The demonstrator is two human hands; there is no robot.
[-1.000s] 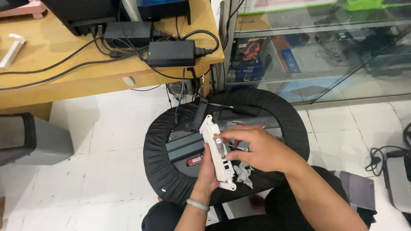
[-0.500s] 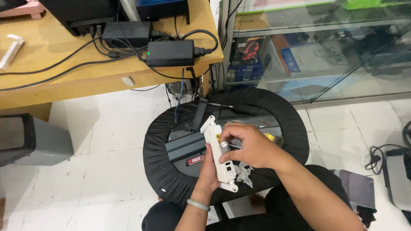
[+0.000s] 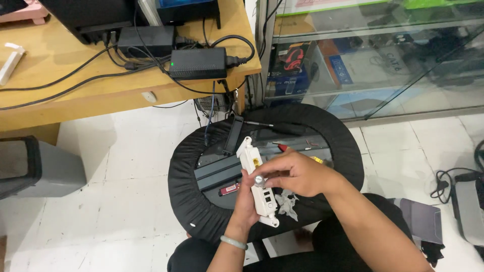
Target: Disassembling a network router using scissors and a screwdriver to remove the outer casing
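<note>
A round black tray [image 3: 191, 211] on the white floor [image 3: 126, 166] holds small tools.

Wooden desk [image 3: 60, 106] with black power adapters [image 3: 197, 63], glass display case [image 3: 383, 60], grey bin [image 3: 35, 168], white tiled floor [image 3: 126, 151].

Small electronics repair shop w/ retail corner. Glass display case [image 3: 383, 65] holds boxed gadgets and cables. Wooden desk [image 3: 60, 95] carries black power bricks [image 3: 197, 63] and tangled cords. Round black work tray [image 3: 201, 216] sits on white tiled floor [image 3: 116, 166], w/ small parts inside.
</note>
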